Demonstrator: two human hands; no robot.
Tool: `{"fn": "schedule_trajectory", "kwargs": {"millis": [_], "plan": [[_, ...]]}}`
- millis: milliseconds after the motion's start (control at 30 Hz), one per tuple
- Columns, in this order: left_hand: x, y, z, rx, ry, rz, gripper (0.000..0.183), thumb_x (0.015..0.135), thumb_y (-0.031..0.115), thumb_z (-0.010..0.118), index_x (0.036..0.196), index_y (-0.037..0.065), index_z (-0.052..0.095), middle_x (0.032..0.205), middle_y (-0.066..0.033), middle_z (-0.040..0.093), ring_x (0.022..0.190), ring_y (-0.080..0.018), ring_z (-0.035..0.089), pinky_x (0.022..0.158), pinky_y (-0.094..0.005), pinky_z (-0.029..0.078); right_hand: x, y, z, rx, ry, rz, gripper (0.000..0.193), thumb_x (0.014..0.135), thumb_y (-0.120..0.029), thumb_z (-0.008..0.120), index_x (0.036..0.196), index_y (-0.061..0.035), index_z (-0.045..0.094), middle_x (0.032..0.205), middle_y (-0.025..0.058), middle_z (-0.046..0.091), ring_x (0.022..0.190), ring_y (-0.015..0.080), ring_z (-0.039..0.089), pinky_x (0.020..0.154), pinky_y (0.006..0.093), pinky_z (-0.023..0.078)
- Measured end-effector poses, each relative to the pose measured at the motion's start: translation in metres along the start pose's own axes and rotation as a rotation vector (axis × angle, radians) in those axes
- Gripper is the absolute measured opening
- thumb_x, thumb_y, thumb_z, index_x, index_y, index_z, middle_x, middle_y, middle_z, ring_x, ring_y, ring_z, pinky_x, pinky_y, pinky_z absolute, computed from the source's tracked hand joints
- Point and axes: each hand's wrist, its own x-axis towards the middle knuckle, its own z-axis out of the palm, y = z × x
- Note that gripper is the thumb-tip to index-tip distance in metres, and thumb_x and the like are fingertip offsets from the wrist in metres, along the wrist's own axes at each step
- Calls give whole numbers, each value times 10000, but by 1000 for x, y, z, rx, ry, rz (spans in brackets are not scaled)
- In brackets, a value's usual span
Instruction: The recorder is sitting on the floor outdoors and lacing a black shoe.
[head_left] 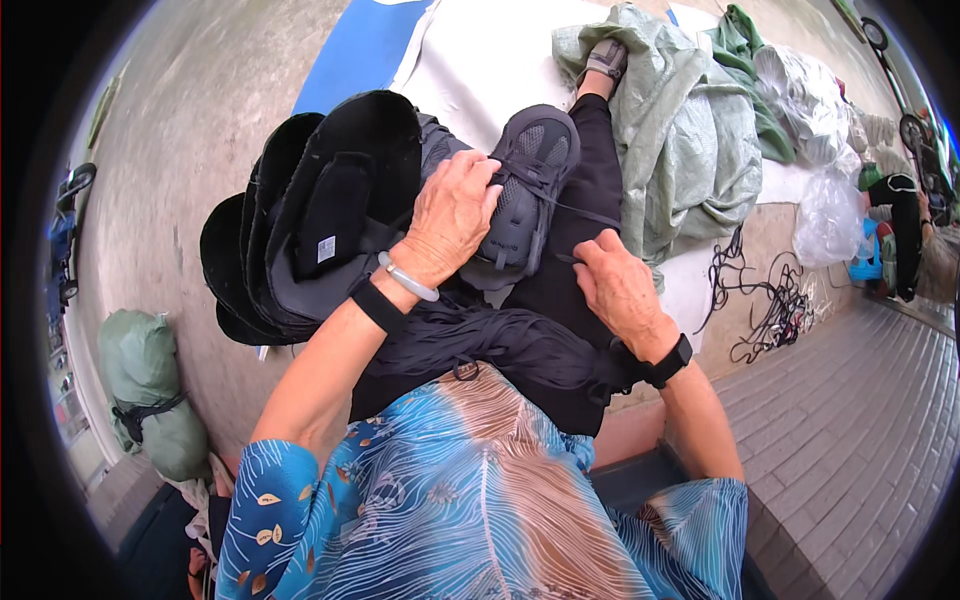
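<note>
Stacked black shoe uppers (355, 200) bound the left, a green woven sack (685, 150) the right; open room lies over the trousered leg (597, 160). The grey shoe (522, 205) sits centrally, long axis near-to-far, toe far and slightly right. Hands are apart: left hand (452, 215) contacts the shoe, grip indeterminable; right hand (618, 288) pinches the shoelace (585, 212).

Grey shoe (520, 212): before you, a short line of small lettering (504, 245) on the end nearest your body.
Black padded piece (335, 205): to your left, a white rectangular label (326, 248), print too small to read.
</note>
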Motion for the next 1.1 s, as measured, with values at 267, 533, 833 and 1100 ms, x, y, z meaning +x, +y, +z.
{"fn": "schedule_trajectory", "kwargs": {"millis": [267,533,833,1100], "plan": [[-1,13,0,361,-61,94,448,794,159,659,1188,-12,532,1110,-132,560,1068,-293,511,944,-421,378,10,1,22,29,-13,-83,57,822,-57,593,810,-27,547,827,146,518,729,359,590,648,434,485],[9,4,19,317,-222,-15,357,801,84,548,1126,-61,517,930,-188,578,876,-345,561,806,-424,456,36,15,29,-49,116,-37,78,822,-109,589,822,-38,556,767,152,577,739,367,611,645,458,491],[8,-5,10,109,-213,91,262,793,2,501,1051,-23,538,923,-192,574,902,-366,570,801,-426,477,63,20,38,265,383,114,134,844,-174,600,859,-47,639,851,146,631,801,361,619,723,444,490],[11,-8,9,68,-213,99,273,799,-17,493,1070,-22,522,930,-201,572,882,-387,575,764,-424,496,55,21,32,370,219,199,169,839,-180,577,840,-33,662,821,156,653,817,360,627,744,435,493]]}}
